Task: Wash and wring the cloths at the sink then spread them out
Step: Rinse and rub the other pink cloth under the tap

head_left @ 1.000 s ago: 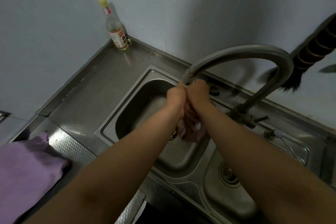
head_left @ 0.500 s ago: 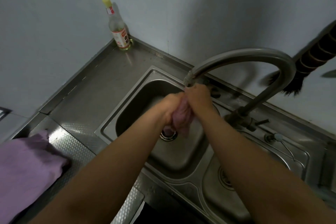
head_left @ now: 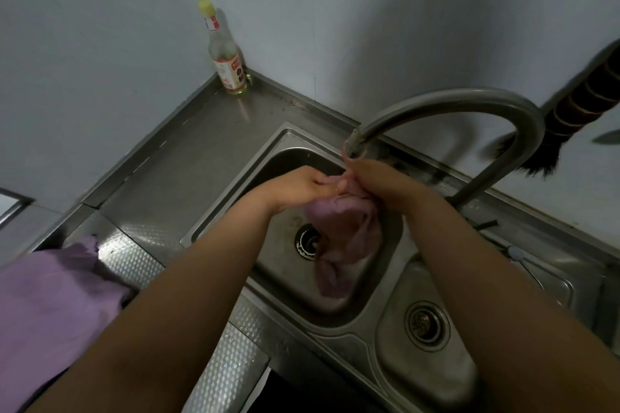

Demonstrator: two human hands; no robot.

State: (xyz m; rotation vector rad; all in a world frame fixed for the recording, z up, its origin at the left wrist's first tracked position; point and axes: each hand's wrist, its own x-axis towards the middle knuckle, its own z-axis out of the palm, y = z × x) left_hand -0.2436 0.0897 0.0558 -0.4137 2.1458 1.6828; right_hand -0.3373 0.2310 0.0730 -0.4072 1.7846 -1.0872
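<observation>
The left hand (head_left: 303, 189) and the right hand (head_left: 379, 183) meet just under the spout of the curved grey metal faucet (head_left: 446, 106), each pinching the top edge of the wet pink-purple cloth (head_left: 342, 245). Half a second ago that cloth was a tight wad squeezed between the palms; now it has dropped open and hangs loose. I judge the rubbing is giving way to a rinse or a fresh grip for wringing.

The cloth's long axis runs from the hands at the far end down toward the near wall of the left basin of the stainless steel double sink (head_left: 231, 198), its free end trailing near and slightly right of the drain.

A second, lilac cloth (head_left: 50, 305) lies on the bench at near left.
</observation>
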